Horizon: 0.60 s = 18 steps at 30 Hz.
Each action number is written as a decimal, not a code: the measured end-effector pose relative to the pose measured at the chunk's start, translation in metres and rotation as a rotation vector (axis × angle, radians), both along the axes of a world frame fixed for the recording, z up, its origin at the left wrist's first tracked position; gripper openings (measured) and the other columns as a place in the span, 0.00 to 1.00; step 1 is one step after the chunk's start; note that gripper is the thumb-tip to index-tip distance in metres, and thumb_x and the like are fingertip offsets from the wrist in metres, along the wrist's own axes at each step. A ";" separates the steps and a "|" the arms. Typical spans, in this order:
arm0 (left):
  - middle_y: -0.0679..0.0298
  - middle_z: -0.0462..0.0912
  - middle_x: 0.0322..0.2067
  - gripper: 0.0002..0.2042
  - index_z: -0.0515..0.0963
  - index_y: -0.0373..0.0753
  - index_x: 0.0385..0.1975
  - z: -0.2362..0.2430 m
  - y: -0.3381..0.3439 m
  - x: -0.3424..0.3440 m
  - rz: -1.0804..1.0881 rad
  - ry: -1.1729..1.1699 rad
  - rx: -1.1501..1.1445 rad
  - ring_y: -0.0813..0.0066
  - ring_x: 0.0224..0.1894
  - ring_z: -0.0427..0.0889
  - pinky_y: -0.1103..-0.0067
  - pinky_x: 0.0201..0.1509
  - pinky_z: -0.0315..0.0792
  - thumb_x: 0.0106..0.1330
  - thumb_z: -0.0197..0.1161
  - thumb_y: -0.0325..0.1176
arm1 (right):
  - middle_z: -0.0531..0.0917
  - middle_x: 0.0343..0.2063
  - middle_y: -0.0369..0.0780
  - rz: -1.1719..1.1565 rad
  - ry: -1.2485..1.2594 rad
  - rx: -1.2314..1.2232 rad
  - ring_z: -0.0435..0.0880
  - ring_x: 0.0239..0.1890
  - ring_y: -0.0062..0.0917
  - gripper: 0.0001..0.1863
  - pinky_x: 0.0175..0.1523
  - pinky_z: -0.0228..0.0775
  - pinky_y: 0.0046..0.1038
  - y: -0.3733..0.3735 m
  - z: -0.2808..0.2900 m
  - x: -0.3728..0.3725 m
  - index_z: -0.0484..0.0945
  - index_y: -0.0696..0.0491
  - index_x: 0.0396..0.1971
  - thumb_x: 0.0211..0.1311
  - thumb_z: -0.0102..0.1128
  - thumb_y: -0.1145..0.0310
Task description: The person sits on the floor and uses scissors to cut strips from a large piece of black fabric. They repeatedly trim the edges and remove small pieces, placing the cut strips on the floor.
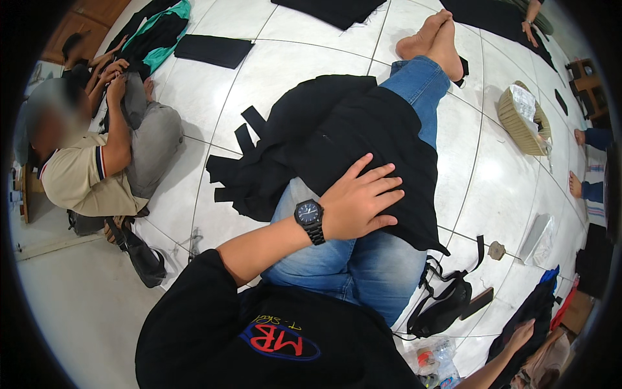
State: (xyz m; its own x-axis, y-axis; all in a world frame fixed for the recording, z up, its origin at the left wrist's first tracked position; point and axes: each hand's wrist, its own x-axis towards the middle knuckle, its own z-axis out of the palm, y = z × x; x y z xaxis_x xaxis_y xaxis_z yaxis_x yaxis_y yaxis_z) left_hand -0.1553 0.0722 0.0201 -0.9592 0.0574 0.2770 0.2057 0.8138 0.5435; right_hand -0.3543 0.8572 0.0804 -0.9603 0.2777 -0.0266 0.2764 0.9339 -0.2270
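My left hand [364, 200], with a black watch [309, 214] on its wrist, lies flat with spread fingers on a black garment [350, 133]. The garment is draped across my jeans-clad legs [317, 259], and several loose strips of it stick out to the left over the floor. Out at the lower right, my right hand [520, 336] is beside a pile of dark cloth [523, 311]. Its fingers look drawn together, and whatever may be between them is too small to make out.
To the left, a seated person [84, 155] handles dark cloth. Folded black cloth [214, 51] lies on the tiles ahead. At right are a woven basket [518, 120], another person's feet [575, 185] and a black bag [447, 308]. Another hand [529, 32] shows at the far right.
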 end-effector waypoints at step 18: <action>0.61 0.85 0.42 0.05 0.85 0.36 0.27 0.049 0.000 0.035 0.387 0.140 0.297 0.53 0.59 0.80 0.62 0.62 0.71 0.52 0.73 0.23 | 0.57 0.75 0.51 0.252 -0.975 -2.184 0.56 0.77 0.38 0.28 0.79 0.47 0.40 -0.612 0.002 0.159 0.65 0.68 0.67 0.81 0.40 0.60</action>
